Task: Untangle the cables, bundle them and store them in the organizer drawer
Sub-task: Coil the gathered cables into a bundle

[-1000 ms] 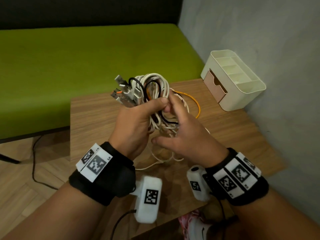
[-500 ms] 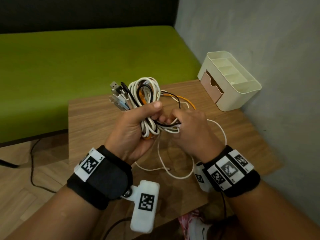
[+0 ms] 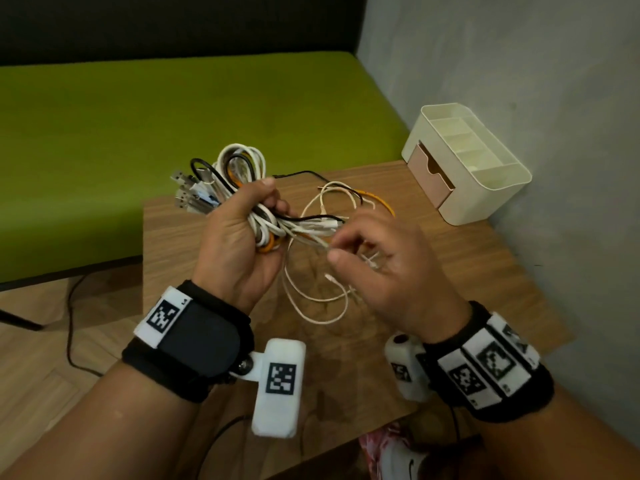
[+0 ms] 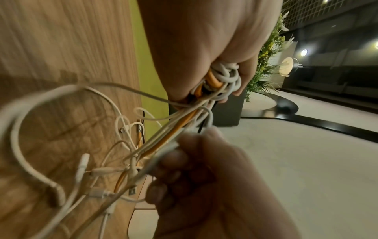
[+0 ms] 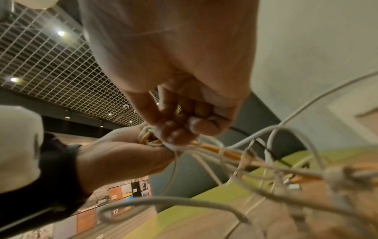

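cream organizer (image 3: pixel 485 188) near grey wall (image 3: pixel 519 64)

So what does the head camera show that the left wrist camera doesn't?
Only the head view shows the cream organizer with its pink drawer and the USB plugs. Only the left wrist view shows a plant and a lamp. Both show the left hand gripping the cable bundle and the right hand pinching white strands over the wooden table.
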